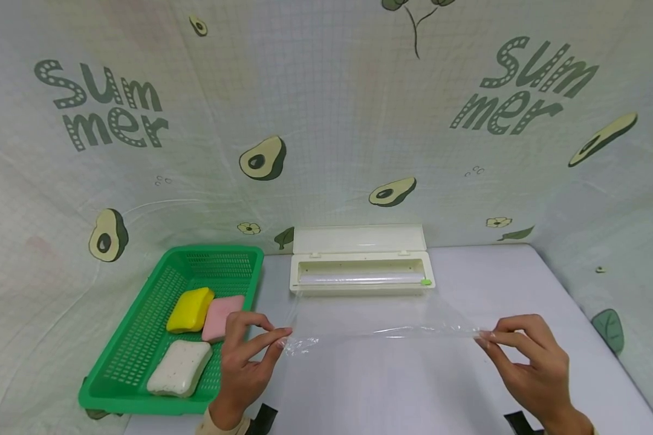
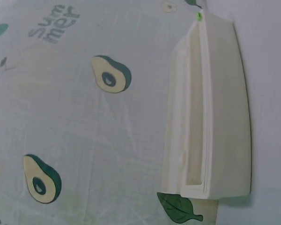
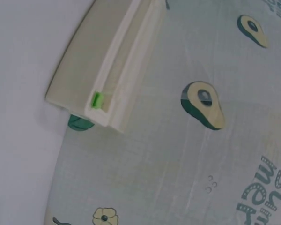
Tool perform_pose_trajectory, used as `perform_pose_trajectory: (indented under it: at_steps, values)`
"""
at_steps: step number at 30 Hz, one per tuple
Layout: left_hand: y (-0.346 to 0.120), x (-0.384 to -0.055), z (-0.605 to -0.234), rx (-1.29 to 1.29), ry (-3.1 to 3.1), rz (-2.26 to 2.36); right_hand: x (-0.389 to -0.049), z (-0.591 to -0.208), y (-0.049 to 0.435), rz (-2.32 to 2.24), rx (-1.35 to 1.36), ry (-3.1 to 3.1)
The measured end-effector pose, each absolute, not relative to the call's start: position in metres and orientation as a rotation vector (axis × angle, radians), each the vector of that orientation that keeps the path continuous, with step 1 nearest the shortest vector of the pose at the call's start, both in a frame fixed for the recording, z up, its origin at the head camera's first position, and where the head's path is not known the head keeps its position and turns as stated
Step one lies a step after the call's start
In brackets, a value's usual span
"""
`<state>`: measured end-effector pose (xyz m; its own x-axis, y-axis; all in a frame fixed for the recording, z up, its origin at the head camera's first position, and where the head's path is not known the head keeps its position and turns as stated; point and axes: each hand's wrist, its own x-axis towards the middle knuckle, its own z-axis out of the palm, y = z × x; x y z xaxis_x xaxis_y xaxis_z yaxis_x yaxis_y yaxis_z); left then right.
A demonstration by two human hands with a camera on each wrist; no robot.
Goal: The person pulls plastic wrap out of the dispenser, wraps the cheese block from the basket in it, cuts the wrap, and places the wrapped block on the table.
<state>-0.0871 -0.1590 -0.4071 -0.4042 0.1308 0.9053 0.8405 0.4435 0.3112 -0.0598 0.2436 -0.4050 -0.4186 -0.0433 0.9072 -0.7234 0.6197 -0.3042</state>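
Note:
A clear sheet of plastic wrap point(image 1: 381, 320) stretches out from the front of a white wrap dispenser point(image 1: 359, 291) at the back of the table. My left hand point(image 1: 247, 359) pinches the sheet's left front corner between thumb and fingers. At the other corner, my right hand point(image 1: 533, 362) pinches the wrap the same way. The dispenser's lid point(image 1: 359, 239) stands raised, with the roll showing in its opening. A green slider point(image 1: 426, 282) sits at the right end of its front edge. Neither wrist view shows a hand; both show the dispenser.
A green basket point(image 1: 125, 329) stands at the left, holding a yellow soap bar point(image 1: 190, 309), a pink one point(image 1: 223, 314) and a white one point(image 1: 179, 367). Behind the white table point(image 1: 392, 386) hangs a cloth point(image 1: 326, 109) printed with avocados.

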Motion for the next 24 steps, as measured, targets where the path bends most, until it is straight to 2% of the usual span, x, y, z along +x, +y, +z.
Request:
perform_pose_trajectory:
  at_steps: [24]
  values:
    - [-0.16, -0.075, -0.37, -0.861, -1.67, -0.592, -0.057, -0.376, 0.231, 0.658, 0.725, -1.599]
